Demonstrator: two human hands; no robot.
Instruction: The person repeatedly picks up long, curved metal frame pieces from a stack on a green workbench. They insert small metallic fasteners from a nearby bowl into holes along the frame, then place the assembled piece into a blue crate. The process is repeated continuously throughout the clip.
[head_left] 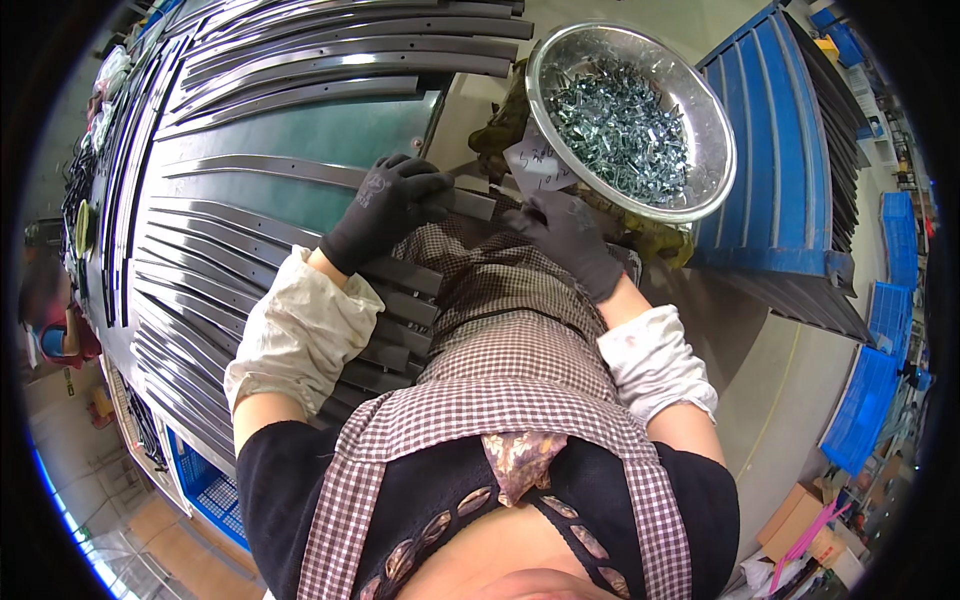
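Workshop floor, pale concrete; a green tabletop (330, 135) runs from 9 to 12 o'clock, mostly covered by rows of long dark metal strips.

Left hand (385, 205), black knit glove: fingers (425, 185) curled down over one flat dark metal strip (300, 172), gripping it near its end. That strip is thin, matte grey with a dull sheen, and lies across the tabletop from about 9 o'clock toward centre, its end by the person's lap.

Right hand (570, 235), same black glove: fingers bent and close together at the near end of the strip, just below the bowl's rim. Cannot tell whether they pinch a small part or only press.

Both forearms wear cream cloth sleeve covers (300, 325), crumpled and soft. Checked apron (500, 330) over the lap, brown and white.

At 1 o'clock, a round shiny steel bowl (715, 120), touching nothing of the hands but just beside the right one; inside, a heap of small bright zinc-coloured metal clips (620, 125), angular and tangled. A white paper slip (535, 160) with handwriting leans inside its near wall.

At 2 to 3 o'clock, blue plastic crates (770, 140) holding more dark strips on edge. More stacked strips (200, 300) at 8 o'clock.
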